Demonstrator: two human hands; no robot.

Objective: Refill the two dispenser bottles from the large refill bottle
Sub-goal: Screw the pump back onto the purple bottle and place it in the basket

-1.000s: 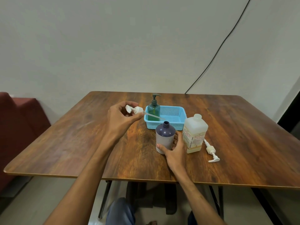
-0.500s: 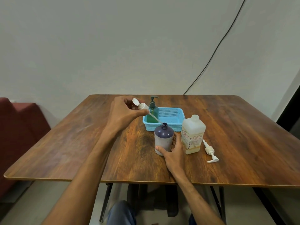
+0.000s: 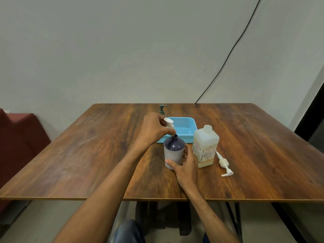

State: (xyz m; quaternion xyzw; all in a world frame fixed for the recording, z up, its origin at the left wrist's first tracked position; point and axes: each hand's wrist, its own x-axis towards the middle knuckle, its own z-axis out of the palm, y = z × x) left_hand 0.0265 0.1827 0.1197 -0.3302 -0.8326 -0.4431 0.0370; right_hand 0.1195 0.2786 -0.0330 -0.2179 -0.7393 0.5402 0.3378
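A purple dispenser bottle [image 3: 173, 151] stands upright near the middle of the wooden table [image 3: 87, 155]. My right hand [image 3: 185, 165] grips its lower body. My left hand [image 3: 154, 130] holds a white pump head [image 3: 169, 124] just above the bottle's neck, its tube reaching down into the opening. Right beside the purple bottle stands the large translucent refill bottle [image 3: 205, 146], with a white cap and little liquid at the bottom. A green dispenser bottle [image 3: 162, 110] stands in the blue basket [image 3: 184, 127], mostly hidden behind my left hand.
A second white pump head [image 3: 224, 163] lies on the table to the right of the refill bottle. A black cable [image 3: 228, 57] runs down the wall to the table's back edge. A red seat [image 3: 19, 137] is at the left.
My left hand has carried the white pump head right and down, from beside the basket to over the purple bottle, and its tube now enters the neck. My right hand stays on the bottle.
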